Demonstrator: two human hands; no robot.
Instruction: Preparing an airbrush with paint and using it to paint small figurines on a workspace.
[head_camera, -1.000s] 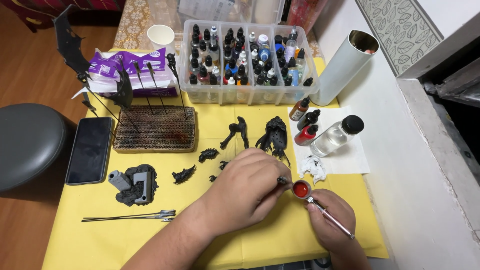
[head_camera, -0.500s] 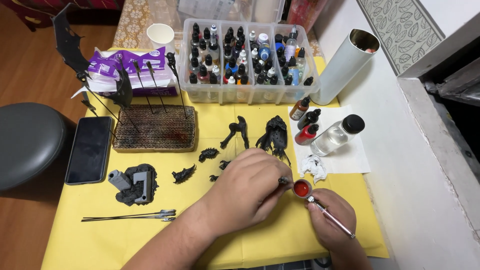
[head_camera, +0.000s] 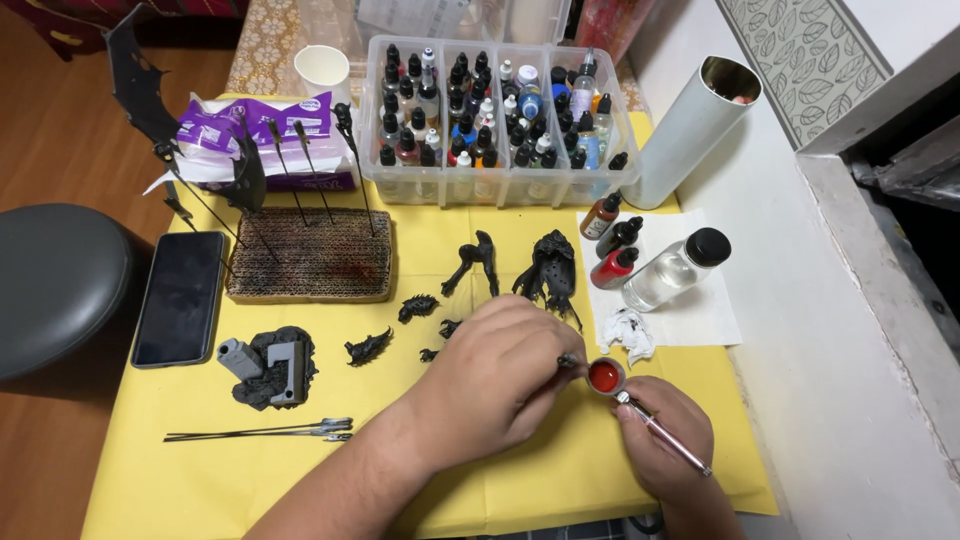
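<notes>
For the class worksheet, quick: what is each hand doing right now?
Left hand: closed around a small tool, its tip at the airbrush cup of red paint.
Right hand: closed, holding the airbrush.

At the upper left you see a purple-and-white soft pack (head_camera: 262, 135); below it, at the left edge, your phone's dark blank screen (head_camera: 181, 297) lies flat.

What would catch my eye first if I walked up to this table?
Probably the small cup of red paint on the airbrush, low centre between the left hand and right hand. Behind sits a clear box of paint bottles, and black model parts lie scattered on the yellow cloth.
</notes>
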